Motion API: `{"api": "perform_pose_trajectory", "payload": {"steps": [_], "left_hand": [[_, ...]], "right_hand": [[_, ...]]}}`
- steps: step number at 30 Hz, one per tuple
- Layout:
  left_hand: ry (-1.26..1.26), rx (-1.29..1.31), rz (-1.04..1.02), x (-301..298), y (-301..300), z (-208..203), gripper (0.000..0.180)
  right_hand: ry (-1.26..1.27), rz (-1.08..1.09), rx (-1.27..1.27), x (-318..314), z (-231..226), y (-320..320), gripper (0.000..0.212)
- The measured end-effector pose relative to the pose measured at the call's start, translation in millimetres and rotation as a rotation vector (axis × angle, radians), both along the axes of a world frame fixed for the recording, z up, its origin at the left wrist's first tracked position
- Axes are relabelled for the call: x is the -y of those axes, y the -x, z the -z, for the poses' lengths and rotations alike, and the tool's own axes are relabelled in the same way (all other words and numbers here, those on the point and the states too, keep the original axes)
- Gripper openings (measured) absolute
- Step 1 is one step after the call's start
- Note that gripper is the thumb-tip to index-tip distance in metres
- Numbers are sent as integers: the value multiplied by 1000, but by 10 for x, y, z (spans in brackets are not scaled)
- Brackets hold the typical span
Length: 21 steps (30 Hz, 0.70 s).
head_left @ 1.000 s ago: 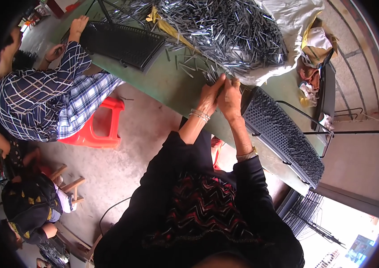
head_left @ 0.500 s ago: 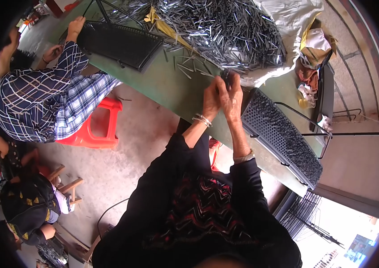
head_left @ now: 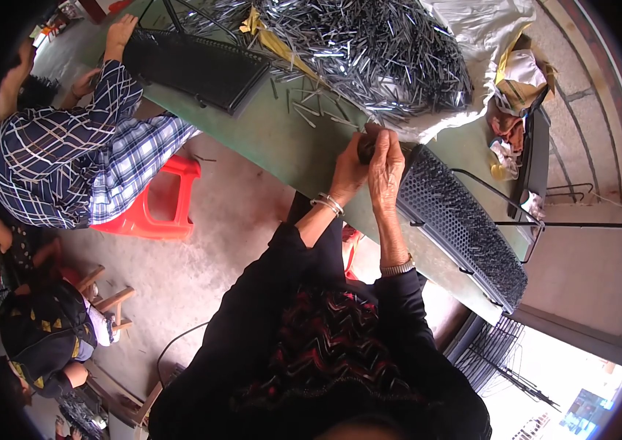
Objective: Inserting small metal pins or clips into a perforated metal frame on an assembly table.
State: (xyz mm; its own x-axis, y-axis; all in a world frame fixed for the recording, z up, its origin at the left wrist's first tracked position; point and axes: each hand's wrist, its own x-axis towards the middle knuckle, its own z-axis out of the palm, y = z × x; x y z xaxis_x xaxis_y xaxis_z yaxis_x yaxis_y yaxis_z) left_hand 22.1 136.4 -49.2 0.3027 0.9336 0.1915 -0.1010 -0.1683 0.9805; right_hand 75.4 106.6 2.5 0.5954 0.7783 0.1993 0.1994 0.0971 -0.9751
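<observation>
My left hand [head_left: 347,170], with bangles at the wrist, and my right hand [head_left: 386,167], with a watch, are pressed together over the green table [head_left: 281,139]. Between them they grip a small dark object [head_left: 364,149], mostly hidden by the fingers. They sit at the near end of a long black perforated rack [head_left: 465,227] that runs off to the right. Just beyond my fingertips lies a big heap of thin metal pins [head_left: 369,44], with loose pins [head_left: 303,110] scattered on the table.
A seated person in a plaid shirt [head_left: 68,161] on a red stool [head_left: 153,209] reaches onto another black rack [head_left: 193,66] at the left. A white sack [head_left: 487,29] lies behind the pins. Another person [head_left: 39,323] sits lower left. Wire racks [head_left: 498,352] stand lower right.
My hands stay together at the end of the rack, with only small shifts of the fingers. The person in plaid keeps an arm on the other rack.
</observation>
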Motion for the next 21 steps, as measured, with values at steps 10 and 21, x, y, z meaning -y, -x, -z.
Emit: {"api": "perform_pose_trajectory", "payload": {"steps": [10, 21], "left_hand": [[184, 355, 181, -160, -171, 325, 28], [17, 87, 58, -45, -42, 188, 28]], "right_hand": [[-9, 65, 231, 72, -195, 57, 32], [22, 263, 491, 139, -201, -74, 15]]}}
